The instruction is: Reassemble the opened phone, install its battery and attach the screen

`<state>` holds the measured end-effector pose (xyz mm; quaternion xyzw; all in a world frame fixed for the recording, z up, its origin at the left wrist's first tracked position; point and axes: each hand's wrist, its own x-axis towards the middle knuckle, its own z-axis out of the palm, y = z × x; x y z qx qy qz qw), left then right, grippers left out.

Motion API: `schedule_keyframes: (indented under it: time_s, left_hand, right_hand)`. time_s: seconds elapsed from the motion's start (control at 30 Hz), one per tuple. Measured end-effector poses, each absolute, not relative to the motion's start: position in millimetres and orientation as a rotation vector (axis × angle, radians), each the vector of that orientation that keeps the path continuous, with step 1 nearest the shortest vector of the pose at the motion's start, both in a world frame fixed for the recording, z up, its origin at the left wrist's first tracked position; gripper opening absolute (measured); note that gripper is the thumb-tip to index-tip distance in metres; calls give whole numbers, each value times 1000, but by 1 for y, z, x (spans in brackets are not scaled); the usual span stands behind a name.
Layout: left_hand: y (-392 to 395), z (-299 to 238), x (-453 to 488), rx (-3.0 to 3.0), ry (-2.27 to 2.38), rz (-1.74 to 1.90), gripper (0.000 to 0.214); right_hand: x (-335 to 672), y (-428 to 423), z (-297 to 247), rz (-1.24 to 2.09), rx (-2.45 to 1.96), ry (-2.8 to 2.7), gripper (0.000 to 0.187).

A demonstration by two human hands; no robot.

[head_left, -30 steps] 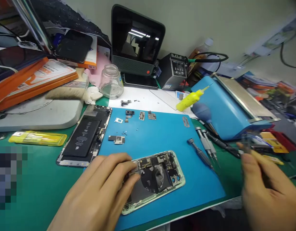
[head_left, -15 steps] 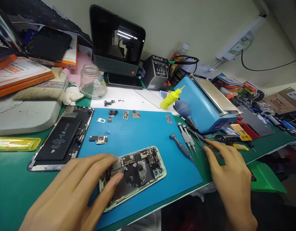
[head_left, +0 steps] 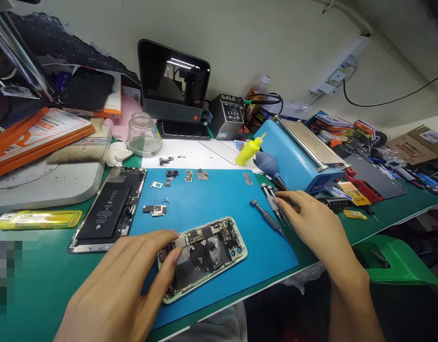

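Note:
A phone with its back housing opened (head_left: 200, 259) lies on the blue mat (head_left: 211, 204), its circuit board and camera openings showing. Fingers and thumb of my left hand (head_left: 129, 280) span its left end and hold it there. At the mat's right edge, my right hand (head_left: 307, 223) has thumb and forefinger closed at the handle of a slim grey screwdriver (head_left: 273, 202) beside another one. A darker screwdriver (head_left: 266, 218) lies diagonally on the mat, just left of these. Small metal plates (head_left: 202, 174), a camera module (head_left: 172, 174) and tiny screws sit farther back.
To the left lies a screen assembly with a black battery (head_left: 107, 209) on it. Behind are a glass jar (head_left: 144, 135), a dark display (head_left: 174, 78), a yellow bottle (head_left: 247, 151) and a blue heating machine (head_left: 293, 154). A green stool (head_left: 393, 261) stands below the table edge.
My right hand has moved left from beside the tools onto the slim screwdrivers. My left hand stays on the phone. The camera view has shifted slightly.

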<state>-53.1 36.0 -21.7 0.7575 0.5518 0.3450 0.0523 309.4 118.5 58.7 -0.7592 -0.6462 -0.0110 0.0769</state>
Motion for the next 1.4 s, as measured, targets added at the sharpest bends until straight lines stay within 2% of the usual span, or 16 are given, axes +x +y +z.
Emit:
schedule_keyframes:
  time_s: [0.23, 0.37, 0.47, 0.57, 0.63, 0.7, 0.83, 0.97, 1.17, 1.33, 1.4]
  left_hand:
    - [42, -20, -54, 2369, 1600, 1075, 31]
    - [41, -16, -51, 2338, 1585, 1106, 28]
    - [41, -8, -49, 2306, 1564, 1132, 19]
    - [41, 0, -44, 2272, 1555, 1154, 10]
    - [41, 2, -41, 2239, 1566, 1165, 12]
    - [39, 4, -39, 2192, 1609, 1172, 14]
    - [35, 6, -37, 2134, 1710, 1248, 14]
    - [33, 8, -40, 2089, 1752, 1272, 16]
    - [34, 6, -39, 2084, 1779, 1273, 15]
    - [37, 8, -43, 2054, 1683, 1293, 11]
    - [38, 8, -46, 2111, 1617, 1290, 17]
  right_hand:
    - [299, 112, 62, -142, -2248, -1911, 40]
    - [291, 98, 60, -51, -2025, -2190, 40]
    - [285, 91, 56, -126, -1867, -2334, 45]
    - [269, 90, 56, -210, -1807, -2139, 43]
    - [248, 92, 59, -37, -1732, -1852, 37]
    - [222, 95, 60, 279, -1548, -1610, 27]
    - [177, 103, 52, 711, -1303, -1625, 22]
    - [160, 110, 37, 786, -1297, -1724, 14]
    - [161, 112, 38, 787, -1319, -1718, 16]
    - [159, 99, 49, 881, -1217, -1384, 36]
    - [156, 93, 52, 1025, -1146, -1225, 39]
